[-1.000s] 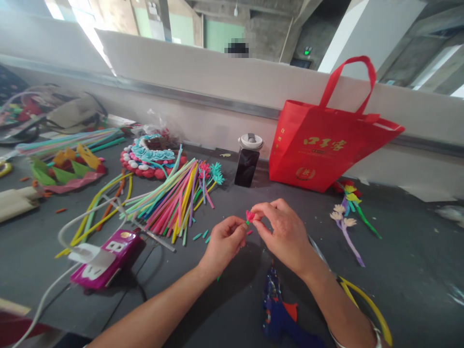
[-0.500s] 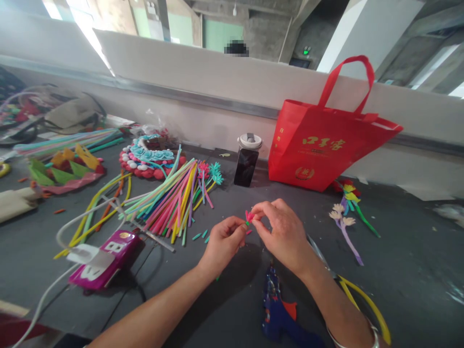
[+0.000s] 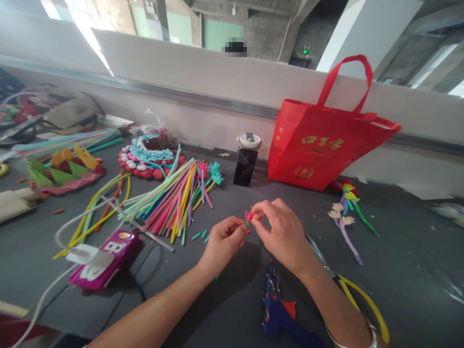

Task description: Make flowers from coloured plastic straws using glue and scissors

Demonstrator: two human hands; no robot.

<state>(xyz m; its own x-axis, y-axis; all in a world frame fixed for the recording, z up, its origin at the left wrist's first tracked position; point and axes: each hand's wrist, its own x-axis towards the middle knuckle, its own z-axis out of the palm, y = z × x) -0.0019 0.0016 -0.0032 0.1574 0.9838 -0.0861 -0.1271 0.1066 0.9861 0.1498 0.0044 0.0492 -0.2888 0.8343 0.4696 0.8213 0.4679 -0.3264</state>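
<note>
Between my two hands is a small pink flower on a green stem. My left hand pinches the stem just under the bloom; a green tip of it shows below that hand. With thumb and forefinger, my right hand grips the flower's petals from the right. A blue glue gun with a red trigger lies below my right hand. Yellow-handled scissors lie partly under my right forearm. A loose pink petal piece and several teal bits are on the table near my left hand.
Many coloured pipe cleaners fan out at left, with finished flowers at their far end. A purple power strip sits front left. Behind stand a phone against a cup and a red bag; more flowers lie right.
Both hands stay almost where they were, still holding the pink flower. The whole view has shifted very slightly; nothing else visibly moved.
</note>
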